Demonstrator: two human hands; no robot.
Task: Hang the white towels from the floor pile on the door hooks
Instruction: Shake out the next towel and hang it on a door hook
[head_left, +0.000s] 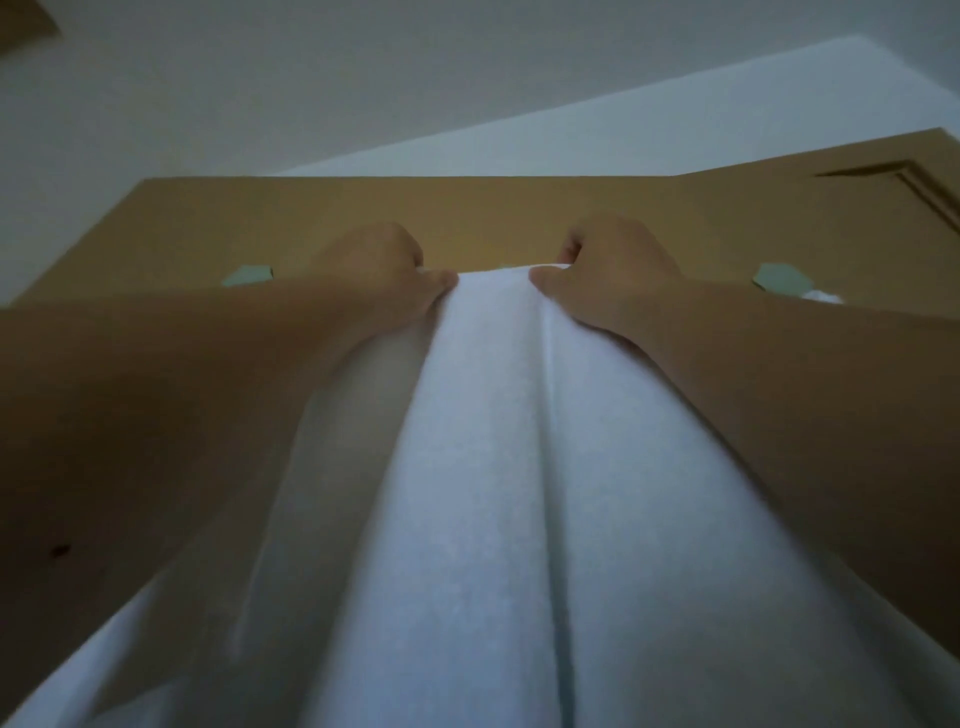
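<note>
towel (493, 415) between both hands | door (467, 218) behind | hooks (247, 274) either side

Your arms are bare all the way down here, no sleeves, no watch, no rings or bands that I can make out. Left hand (382, 262) and right hand (605, 265) both show up as plain bare hands, bit soft and blurry from the wide lens. Only marking I spot is a small dark spot on your left forearm (156, 415), low near the frame edge. Right forearm (810, 415) is just plain.
</note>
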